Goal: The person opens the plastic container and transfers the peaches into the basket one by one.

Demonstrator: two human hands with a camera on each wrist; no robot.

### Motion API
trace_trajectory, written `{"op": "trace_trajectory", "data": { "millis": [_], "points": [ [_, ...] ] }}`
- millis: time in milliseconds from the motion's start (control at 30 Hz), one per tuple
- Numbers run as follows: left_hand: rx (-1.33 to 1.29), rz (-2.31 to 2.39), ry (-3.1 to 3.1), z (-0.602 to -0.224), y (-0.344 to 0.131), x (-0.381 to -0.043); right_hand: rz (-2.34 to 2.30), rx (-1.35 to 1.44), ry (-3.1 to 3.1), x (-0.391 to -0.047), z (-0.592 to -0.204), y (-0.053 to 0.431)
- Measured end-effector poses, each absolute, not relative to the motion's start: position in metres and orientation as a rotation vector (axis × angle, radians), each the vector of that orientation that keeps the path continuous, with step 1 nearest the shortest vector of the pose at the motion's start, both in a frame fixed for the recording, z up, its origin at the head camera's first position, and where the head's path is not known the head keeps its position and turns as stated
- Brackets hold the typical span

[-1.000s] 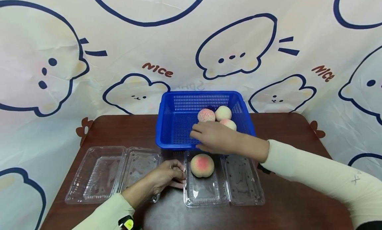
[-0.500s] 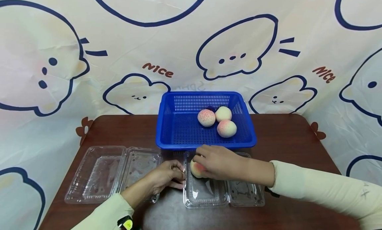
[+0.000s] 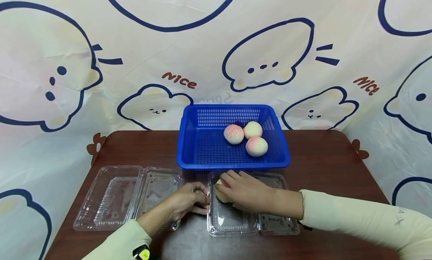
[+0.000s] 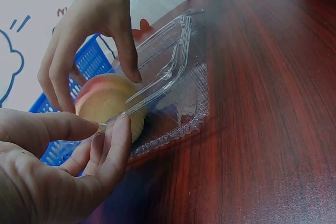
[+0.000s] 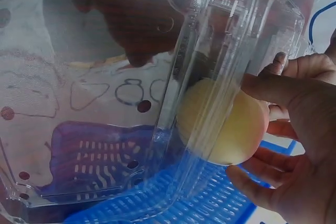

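Note:
My left hand (image 3: 189, 199) pinches the left rim of a hinged clear plastic container (image 3: 233, 229) between thumb and fingers; the left wrist view shows this grip close up. Inside that container, toward its far end, sits a peach (image 4: 107, 100) with a pink blush. Over it is my right hand (image 3: 251, 194), its thumb and fingers curved round the fruit. From the right wrist, the peach (image 5: 252, 124) shows through the clear wall, thumb on one side and fingertips on the other. Part of the peach is hidden by the right hand in the head view.
A blue mesh basket (image 3: 233, 166) stands just behind the container, holding a pink-speckled peach (image 3: 233, 134), a pale one (image 3: 252, 130) and another blushed peach (image 3: 256, 146). On the left, a second clear container (image 3: 108, 198) lies opened out on the brown table (image 3: 324, 155). A printed cloth hangs behind.
My right hand has come from over the basket's front edge down onto the peach in the container, curling round it. The left hand has stayed at the container's rim.

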State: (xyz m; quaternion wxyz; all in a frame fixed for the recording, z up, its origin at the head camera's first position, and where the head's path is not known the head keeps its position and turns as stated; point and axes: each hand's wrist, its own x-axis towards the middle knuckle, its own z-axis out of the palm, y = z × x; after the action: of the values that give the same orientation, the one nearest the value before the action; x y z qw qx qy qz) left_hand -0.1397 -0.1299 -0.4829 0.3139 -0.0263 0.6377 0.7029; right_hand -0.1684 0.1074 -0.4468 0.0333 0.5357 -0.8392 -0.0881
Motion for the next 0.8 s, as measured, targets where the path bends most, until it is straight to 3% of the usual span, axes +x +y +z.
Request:
{"op": "trace_trajectory", "data": {
  "millis": [800],
  "points": [
    [-0.055,1.853,1.677,-0.481,-0.129,-0.139,-0.218,1.623,-2.77,-0.167,-0.457,0.097]
  ]
}}
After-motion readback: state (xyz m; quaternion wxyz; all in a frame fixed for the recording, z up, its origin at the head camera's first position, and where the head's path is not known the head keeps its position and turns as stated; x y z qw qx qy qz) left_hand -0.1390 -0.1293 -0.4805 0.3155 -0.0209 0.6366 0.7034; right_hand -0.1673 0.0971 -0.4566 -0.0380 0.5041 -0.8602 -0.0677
